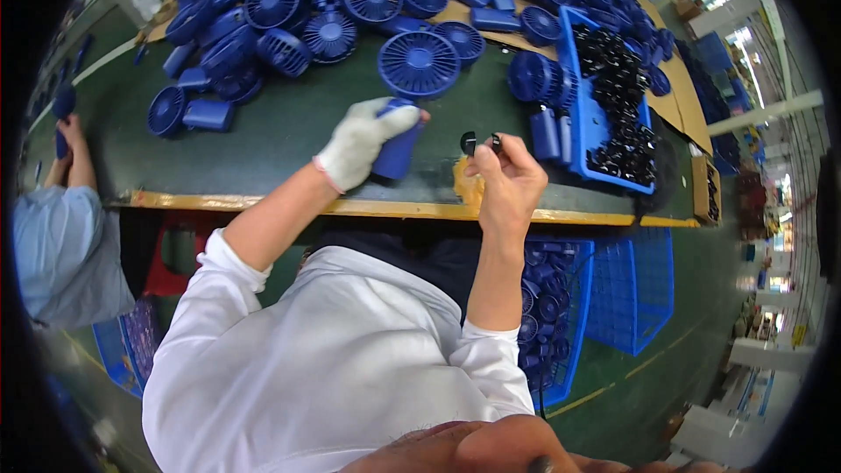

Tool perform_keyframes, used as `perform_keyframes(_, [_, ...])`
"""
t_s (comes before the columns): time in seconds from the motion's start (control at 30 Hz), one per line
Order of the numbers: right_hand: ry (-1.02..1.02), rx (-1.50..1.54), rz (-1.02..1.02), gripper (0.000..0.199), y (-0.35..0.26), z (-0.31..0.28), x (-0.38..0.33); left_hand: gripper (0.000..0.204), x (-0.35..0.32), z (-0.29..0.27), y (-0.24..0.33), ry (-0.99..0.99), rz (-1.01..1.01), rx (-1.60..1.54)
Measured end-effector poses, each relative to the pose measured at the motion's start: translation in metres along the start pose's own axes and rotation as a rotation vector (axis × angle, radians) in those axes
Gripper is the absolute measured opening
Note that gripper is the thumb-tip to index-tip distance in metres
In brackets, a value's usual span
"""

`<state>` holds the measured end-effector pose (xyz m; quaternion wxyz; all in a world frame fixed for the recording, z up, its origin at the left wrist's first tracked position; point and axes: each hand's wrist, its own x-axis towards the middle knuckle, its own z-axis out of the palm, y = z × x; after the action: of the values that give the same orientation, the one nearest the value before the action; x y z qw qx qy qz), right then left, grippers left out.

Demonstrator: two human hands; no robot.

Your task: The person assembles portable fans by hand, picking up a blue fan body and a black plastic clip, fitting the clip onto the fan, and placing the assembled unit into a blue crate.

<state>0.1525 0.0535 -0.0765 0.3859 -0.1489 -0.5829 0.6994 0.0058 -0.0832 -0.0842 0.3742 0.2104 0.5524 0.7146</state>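
Note:
My left hand [359, 142], in a white knitted glove, is wrapped round the handle of a blue handheld fan [419, 64]. The round slatted head points away from me, and the handle comes down toward the table's near edge. To the right, my bare right hand [508, 180] pinches a small black plastic part [469, 142] between thumb and fingers, apart from the fan. A second dark bit shows at the fingertips; whether it belongs to the same part I cannot tell.
Many blue fans [273, 2] are heaped along the table's far side. A blue tray [604, 177] of small black parts stands right, beside standing fans [543, 136]. A blue crate [574, 342] of fans sits below the edge. A co-worker [70, 245] works at far left.

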Motion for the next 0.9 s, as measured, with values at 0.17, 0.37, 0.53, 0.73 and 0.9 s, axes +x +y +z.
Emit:
perform_keyframes(0.17, [0.021,0.173,0.12,0.016,0.008,0.034,-0.025,0.035,-0.018,0.02,0.002,0.0,0.22,0.156])
perform_keyframes(0.37, [0.175,0.14,0.1,0.024,0.018,0.048,-0.027,0.038,-0.015,0.03,0.01,0.024,0.29,0.743])
perform_keyframes(0.53, [0.202,0.02,0.073,0.039,0.042,0.038,-0.022,0.03,-0.01,0.025,-0.003,0.0,0.305,0.765])
perform_keyframes(0.73, [0.069,0.265,0.367,0.039,0.045,0.04,-0.019,0.033,-0.009,0.025,0.002,-0.114,0.071,0.611])
perform_keyframes(0.9, [0.082,0.24,0.507,0.038,0.033,0.04,-0.007,0.064,-0.009,0.023,0.001,-0.252,-0.311,0.023])
